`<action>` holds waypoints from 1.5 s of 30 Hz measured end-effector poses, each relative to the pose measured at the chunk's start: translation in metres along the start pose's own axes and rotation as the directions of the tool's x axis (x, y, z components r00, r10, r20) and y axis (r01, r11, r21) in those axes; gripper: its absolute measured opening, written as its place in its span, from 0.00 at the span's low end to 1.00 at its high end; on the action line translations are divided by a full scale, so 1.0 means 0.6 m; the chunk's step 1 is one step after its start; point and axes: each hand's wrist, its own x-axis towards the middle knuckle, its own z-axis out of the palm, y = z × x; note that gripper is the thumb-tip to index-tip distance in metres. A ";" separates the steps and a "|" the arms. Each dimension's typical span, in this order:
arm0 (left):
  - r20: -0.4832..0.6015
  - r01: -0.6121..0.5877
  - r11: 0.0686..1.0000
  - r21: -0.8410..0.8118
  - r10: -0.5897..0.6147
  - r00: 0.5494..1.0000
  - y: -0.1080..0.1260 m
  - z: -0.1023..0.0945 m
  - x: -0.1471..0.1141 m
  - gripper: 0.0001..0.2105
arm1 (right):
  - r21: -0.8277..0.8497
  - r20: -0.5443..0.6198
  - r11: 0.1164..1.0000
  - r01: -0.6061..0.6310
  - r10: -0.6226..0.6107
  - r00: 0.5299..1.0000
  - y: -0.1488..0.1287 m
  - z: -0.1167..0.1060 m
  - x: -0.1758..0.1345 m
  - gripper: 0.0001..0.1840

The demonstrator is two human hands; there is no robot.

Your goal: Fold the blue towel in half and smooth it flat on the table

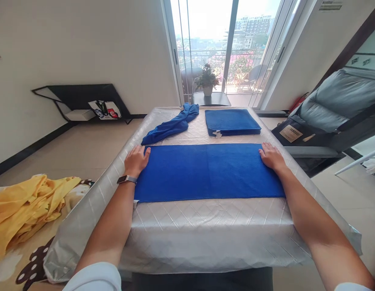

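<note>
A blue towel (208, 173) lies spread as a long flat rectangle across the near part of the table, with a faint crease down its middle. My left hand (136, 161) rests flat on its far left corner, thumb apart from the fingers. At the far right corner, my right hand (271, 155) lies with its fingers stretched out on the cloth. Behind it, to the right, sits a neat stack of folded blue towels (232, 120) with a white tag at its front edge. A crumpled blue towel (172, 126) lies at the back left.
A silvery quilted cloth (211, 238) covers the table and hangs over its edges. Beyond stands a chair (210, 99) bearing a potted plant (208, 79). To the right is a grey recliner (335, 101); yellow fabric (32, 206) lies heaped at the left.
</note>
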 end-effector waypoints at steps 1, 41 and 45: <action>-0.044 -0.025 0.999 -0.029 0.024 0.999 0.018 -0.007 -0.005 0.30 | 0.003 -0.033 1.000 0.031 -0.031 0.999 -0.017 -0.007 -0.004 0.35; 0.286 -0.115 0.993 0.012 0.107 0.952 -0.029 0.070 0.042 0.33 | 0.010 0.098 0.999 0.050 -0.051 0.994 0.052 0.040 0.027 0.39; 0.239 -0.118 0.993 -0.007 0.116 0.964 -0.041 0.077 0.045 0.33 | -0.001 0.092 0.999 0.037 -0.037 0.995 0.046 0.038 0.025 0.39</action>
